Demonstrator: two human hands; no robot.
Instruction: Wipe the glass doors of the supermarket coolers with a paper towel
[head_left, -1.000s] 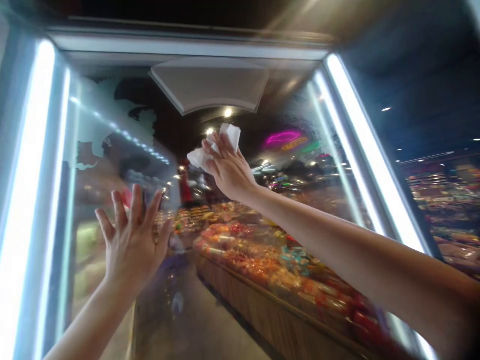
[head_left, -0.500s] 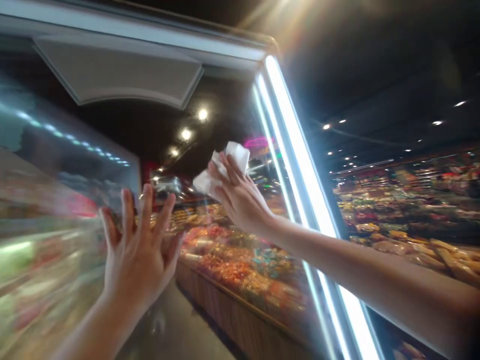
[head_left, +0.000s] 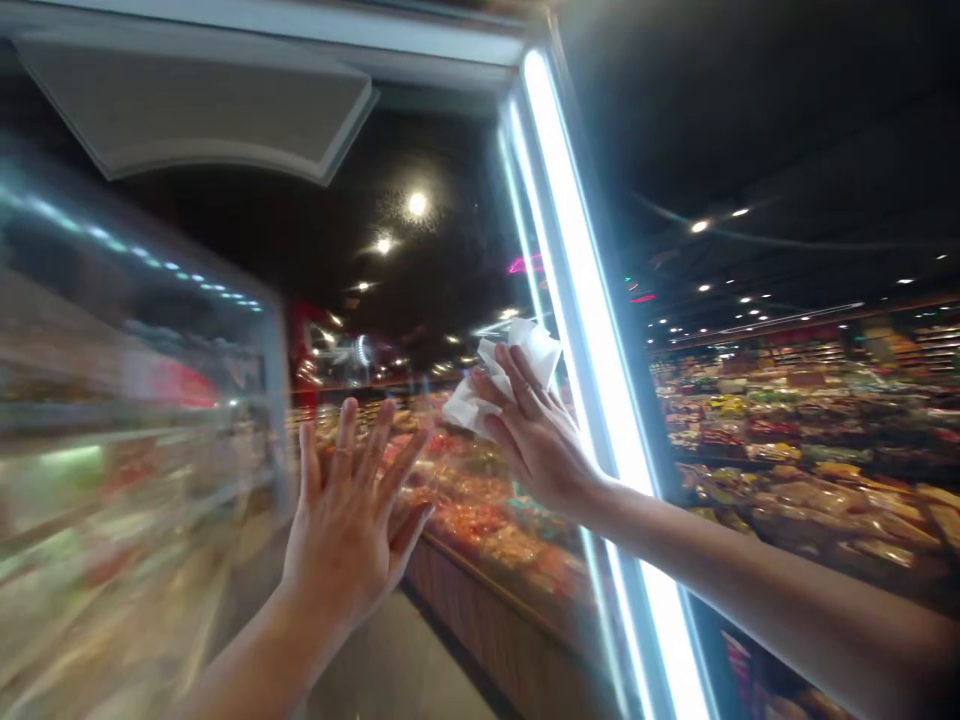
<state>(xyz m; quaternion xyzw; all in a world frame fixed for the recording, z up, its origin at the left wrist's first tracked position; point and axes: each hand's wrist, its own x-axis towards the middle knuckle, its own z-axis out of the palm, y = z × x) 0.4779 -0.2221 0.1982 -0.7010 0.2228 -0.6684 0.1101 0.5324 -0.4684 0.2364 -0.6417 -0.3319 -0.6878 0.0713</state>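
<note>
My left hand (head_left: 352, 515) is flat against a glass pane (head_left: 420, 290), fingers stretched out and slightly spread, holding nothing. My right hand (head_left: 536, 430) presses a crumpled white tissue (head_left: 517, 365) against the same glass, fingers laid over it, close to the bright lit frame strip (head_left: 592, 330) on the pane's right edge. The two hands sit side by side, roughly a hand's width apart. The tissue sticks out above and to the left of my right fingers.
A grey panel (head_left: 195, 110) hangs at the top of the glass case. Through the glass and to the right are long store counters (head_left: 495, 540) piled with colourful goods, shelves (head_left: 810, 400), and ceiling spotlights. The left side is blurred.
The view has swung to the right. My right hand with the tissue has slid down and right toward the lit frame strip. My left hand has shifted right on the glass, still flat.
</note>
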